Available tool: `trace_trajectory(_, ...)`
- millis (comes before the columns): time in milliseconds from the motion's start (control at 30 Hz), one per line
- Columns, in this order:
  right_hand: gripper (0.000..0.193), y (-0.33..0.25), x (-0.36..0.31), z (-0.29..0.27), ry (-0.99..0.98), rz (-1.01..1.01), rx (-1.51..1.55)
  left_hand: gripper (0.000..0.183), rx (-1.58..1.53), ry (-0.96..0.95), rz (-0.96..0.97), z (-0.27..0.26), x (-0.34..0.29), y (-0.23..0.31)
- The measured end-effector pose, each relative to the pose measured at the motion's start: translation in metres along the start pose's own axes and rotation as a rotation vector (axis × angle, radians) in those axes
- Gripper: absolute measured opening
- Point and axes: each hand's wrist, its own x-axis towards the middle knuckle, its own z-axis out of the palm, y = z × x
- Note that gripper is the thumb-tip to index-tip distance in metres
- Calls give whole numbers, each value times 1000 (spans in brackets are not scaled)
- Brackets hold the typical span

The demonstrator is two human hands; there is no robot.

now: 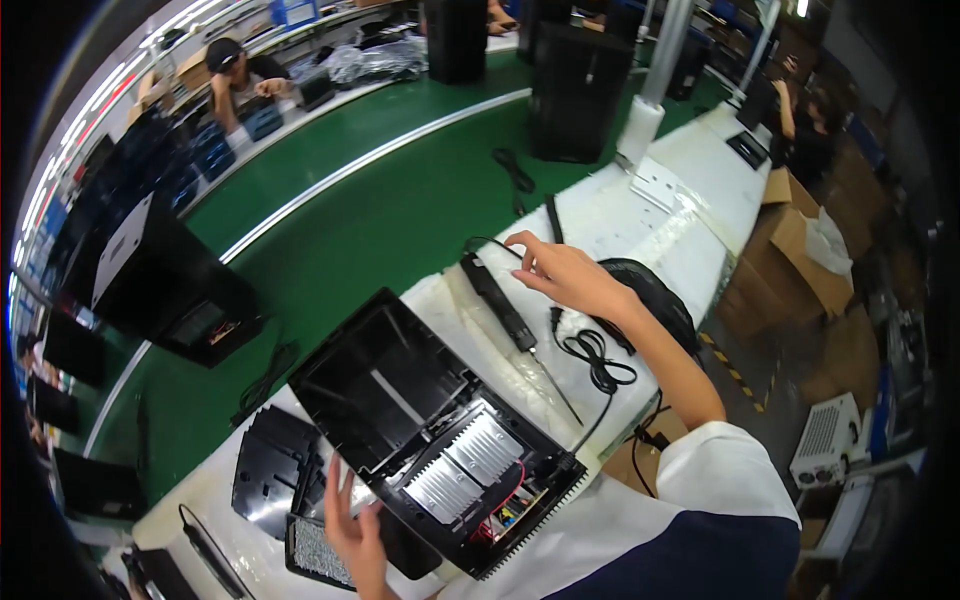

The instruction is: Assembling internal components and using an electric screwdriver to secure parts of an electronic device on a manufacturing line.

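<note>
A black plastic housing [374, 385] lies on the white bench, its inside showing silver finned heat sinks [465, 467] and red and coloured wires [508, 515]. My left hand [352, 530] is at its left edge, fingers apart; whether it touches the housing is hard to tell. Over the bench my right hand [572, 277] is half curled, thumb and forefinger apart. Below its fingertips lies a black electric screwdriver [497, 303], its long bit pointing toward me. The screwdriver's thin cord passes by those fingers, and I see no grip on it.
A coiled black power cord [600, 362] and black mesh item [655, 295] lie right of the screwdriver. Black plates [270, 470] sit left of the housing. Beyond the bench, a green conveyor [400, 190] carries black speaker cabinets [578, 95]. Cardboard boxes [800, 250] stand right. Other people work farther off.
</note>
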Motion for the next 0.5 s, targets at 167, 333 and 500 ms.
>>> trace_trajectory(167, 66, 57, -11, 57, -178, 76, -31, 24, 708, 284, -21, -47, -21, 1)
trace_trajectory(333, 59, 35, -53, 53, 210, 27, -272, 20, 1180, -74, -271, -119, -56, -17)
trace_trajectory(500, 56, 20, -116, 26, -235, 345, -332, 20, 1090, -16, -136, -115, -66, -42)
